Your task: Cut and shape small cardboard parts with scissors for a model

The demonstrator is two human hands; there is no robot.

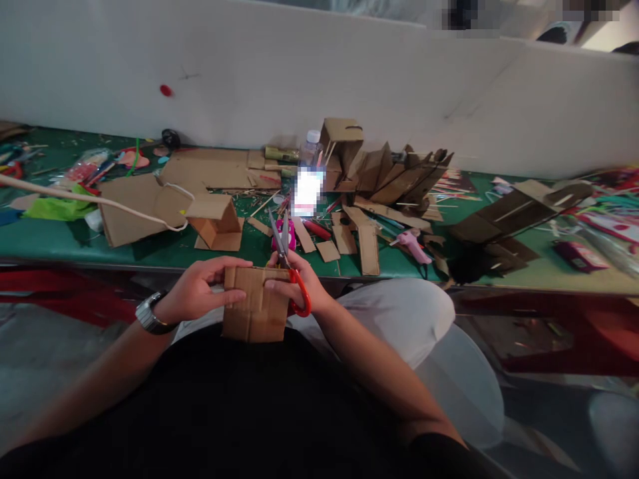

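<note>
A creased piece of cardboard (pixel 257 309) is held close to my body, just off the table's front edge. My left hand (pixel 202 289) grips it at the left side, thumb on the near face. On the other side, my right hand (pixel 299 279) pinches its upper right edge with the thumb. Scissors (pixel 300 293) with orange-red handles also hang on my right hand, their blades slightly apart and pointing away from me. Beyond the blades sits a small magenta item (pixel 284 234). A folded cardboard box shape (pixel 214 223) stands past my left hand.
The green table (pixel 50 246) carries many cardboard scraps (pixel 368 246), a pink glue gun (pixel 413 247), a capped bottle (pixel 312 150) and a phone-like bright screen (pixel 307 191). A cord (pixel 100 199) crosses the left side. A white partition (pixel 279 73) rises behind.
</note>
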